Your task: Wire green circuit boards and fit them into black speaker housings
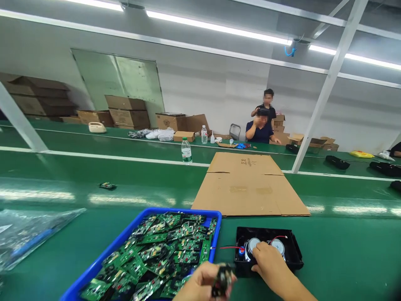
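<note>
Black plastic speaker housing (293, 251) with two round silver speaker backs and red wires lies on the green work surface (344, 251), at 3 o'clock from the blue plastic tray (125, 238) of green circuit boards. Right hand (269, 263) rests on the housing's interior, fingers curled, touching the speakers. Left hand (200, 284) is closed around a small dark component (223, 281), blurred. Flat brown cardboard sheet (250, 184) lies at 12 o'clock from the housing.
</note>
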Motion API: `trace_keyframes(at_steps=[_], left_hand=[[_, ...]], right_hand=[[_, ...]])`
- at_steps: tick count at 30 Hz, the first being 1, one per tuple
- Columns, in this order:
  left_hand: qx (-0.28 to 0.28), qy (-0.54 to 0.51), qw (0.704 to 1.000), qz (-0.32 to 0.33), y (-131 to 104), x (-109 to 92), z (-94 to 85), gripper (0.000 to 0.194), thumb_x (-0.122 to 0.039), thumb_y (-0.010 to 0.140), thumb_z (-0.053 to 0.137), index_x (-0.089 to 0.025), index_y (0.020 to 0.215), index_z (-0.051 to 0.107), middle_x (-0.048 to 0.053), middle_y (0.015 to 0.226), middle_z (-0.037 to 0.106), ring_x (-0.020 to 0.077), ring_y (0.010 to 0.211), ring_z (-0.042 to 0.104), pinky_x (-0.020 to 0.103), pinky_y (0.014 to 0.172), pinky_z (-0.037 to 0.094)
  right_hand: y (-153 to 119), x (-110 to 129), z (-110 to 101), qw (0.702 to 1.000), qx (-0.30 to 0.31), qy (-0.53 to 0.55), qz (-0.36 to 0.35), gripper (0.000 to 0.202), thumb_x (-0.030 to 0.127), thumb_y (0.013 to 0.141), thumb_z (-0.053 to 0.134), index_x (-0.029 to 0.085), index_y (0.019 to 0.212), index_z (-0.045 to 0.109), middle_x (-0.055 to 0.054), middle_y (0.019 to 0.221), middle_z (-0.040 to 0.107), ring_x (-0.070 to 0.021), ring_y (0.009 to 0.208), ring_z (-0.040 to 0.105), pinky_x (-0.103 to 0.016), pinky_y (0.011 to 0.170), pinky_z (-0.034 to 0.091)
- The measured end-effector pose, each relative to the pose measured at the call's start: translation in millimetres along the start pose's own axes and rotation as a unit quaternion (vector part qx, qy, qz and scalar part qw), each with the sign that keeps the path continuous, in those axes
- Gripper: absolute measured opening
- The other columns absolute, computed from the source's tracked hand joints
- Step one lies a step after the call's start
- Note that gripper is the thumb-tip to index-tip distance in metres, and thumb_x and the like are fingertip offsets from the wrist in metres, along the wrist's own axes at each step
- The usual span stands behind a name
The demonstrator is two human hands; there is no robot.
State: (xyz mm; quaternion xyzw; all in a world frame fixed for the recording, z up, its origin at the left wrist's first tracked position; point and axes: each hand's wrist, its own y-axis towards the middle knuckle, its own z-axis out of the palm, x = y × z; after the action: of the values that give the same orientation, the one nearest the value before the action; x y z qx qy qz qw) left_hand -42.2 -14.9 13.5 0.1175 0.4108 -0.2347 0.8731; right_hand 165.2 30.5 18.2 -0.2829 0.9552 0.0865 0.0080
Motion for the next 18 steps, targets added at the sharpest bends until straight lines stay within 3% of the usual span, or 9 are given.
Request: trace_keyframes(at_steps=[2, 4, 8, 9, 11, 12, 14, 18], left_hand=[[-0.076, -0.026, 0.995, 0.064, -8.4, -23.1, -3.6, 0.035, -0.038, 0.047, 0.081, -0.012, 0.068, 0.07, 0.005, 0.068, 0.065, 0.0125, 0.05, 0.056, 0.023, 0.045, 0.043], [-0.166, -0.06, 0.978, 0.116, -12.7, -40.3, -4.7, 0.031, -0.032, 0.053, 0.079, -0.013, 0.076, 0.071, 0.006, 0.075, 0.067, 0.0143, 0.061, 0.058, 0.023, 0.054, 0.047], [-0.276, -0.129, 0.943, 0.134, -8.2, -50.1, -4.0, 0.026, -0.026, 0.051, 0.081, -0.017, 0.074, 0.071, 0.003, 0.078, 0.069, 0.014, 0.07, 0.06, 0.023, 0.064, 0.05], [-0.288, -0.135, 0.939, 0.131, -6.2, -48.8, -3.9, 0.025, -0.025, 0.049, 0.082, -0.017, 0.07, 0.07, 0.003, 0.077, 0.069, 0.0137, 0.069, 0.061, 0.023, 0.064, 0.051], [-0.296, -0.133, 0.937, 0.128, -3.4, -45.1, -3.7, 0.024, -0.025, 0.049, 0.082, -0.016, 0.067, 0.069, 0.003, 0.077, 0.069, 0.0137, 0.069, 0.061, 0.022, 0.063, 0.051], [-0.297, -0.13, 0.938, 0.126, -3.0, -43.5, -3.4, 0.024, -0.026, 0.049, 0.082, -0.016, 0.067, 0.069, 0.003, 0.076, 0.069, 0.0138, 0.069, 0.062, 0.021, 0.062, 0.051], [-0.293, -0.119, 0.94, 0.124, -4.2, -42.1, -2.5, 0.024, -0.028, 0.052, 0.08, -0.017, 0.071, 0.069, 0.003, 0.075, 0.068, 0.0137, 0.068, 0.062, 0.021, 0.061, 0.05], [-0.292, -0.071, 0.945, 0.129, -8.1, -43.9, 1.4, 0.034, -0.033, 0.053, 0.079, -0.017, 0.081, 0.068, 0.003, 0.075, 0.066, 0.0162, 0.069, 0.061, 0.022, 0.055, 0.048]], right_hand=[[-0.4, 6.7, -18.3, 0.999, -0.003, 0.024, 0.036, 0.03, 0.021, 0.058, 0.079, 0.016, 0.078, 0.057, -0.004, 0.08, 0.059, -0.0205, 0.072, 0.058, -0.028, 0.057, 0.047], [4.3, 17.2, -33.8, 0.996, -0.045, 0.06, 0.052, 0.028, 0.022, 0.063, 0.075, 0.017, 0.083, 0.056, -0.004, 0.084, 0.057, -0.0204, 0.075, 0.057, -0.029, 0.059, 0.048], [27.8, 46.4, -36.0, 0.984, -0.139, 0.103, -0.037, 0.05, 0.023, 0.061, 0.077, 0.019, 0.104, 0.051, -0.006, 0.101, 0.055, -0.0224, 0.092, 0.052, -0.038, 0.081, 0.046], [34.7, 53.4, -30.3, 0.984, -0.139, 0.088, -0.068, 0.052, 0.02, 0.061, 0.076, 0.019, 0.107, 0.05, -0.006, 0.1, 0.056, -0.0231, 0.093, 0.052, -0.043, 0.087, 0.043], [46.7, 64.2, -16.5, 0.988, -0.11, 0.055, -0.099, 0.032, 0.012, 0.068, 0.068, 0.018, 0.096, 0.055, -0.005, 0.085, 0.06, -0.0218, 0.083, 0.055, -0.047, 0.09, 0.039], [51.0, 67.5, -10.9, 0.99, -0.095, 0.055, -0.091, 0.018, 0.008, 0.072, 0.061, 0.017, 0.086, 0.057, -0.004, 0.076, 0.059, -0.0199, 0.075, 0.056, -0.044, 0.086, 0.042], [55.7, 69.6, -6.5, 0.985, -0.096, 0.13, -0.062, 0.016, 0.003, 0.077, 0.049, 0.017, 0.074, 0.056, -0.003, 0.07, 0.057, -0.0159, 0.066, 0.056, -0.033, 0.072, 0.047], [54.4, 62.5, -23.2, 0.907, -0.181, 0.38, -0.026, 0.014, 0.014, 0.086, 0.043, 0.018, 0.086, 0.057, -0.001, 0.077, 0.059, -0.0122, 0.068, 0.056, -0.022, 0.062, 0.045]])
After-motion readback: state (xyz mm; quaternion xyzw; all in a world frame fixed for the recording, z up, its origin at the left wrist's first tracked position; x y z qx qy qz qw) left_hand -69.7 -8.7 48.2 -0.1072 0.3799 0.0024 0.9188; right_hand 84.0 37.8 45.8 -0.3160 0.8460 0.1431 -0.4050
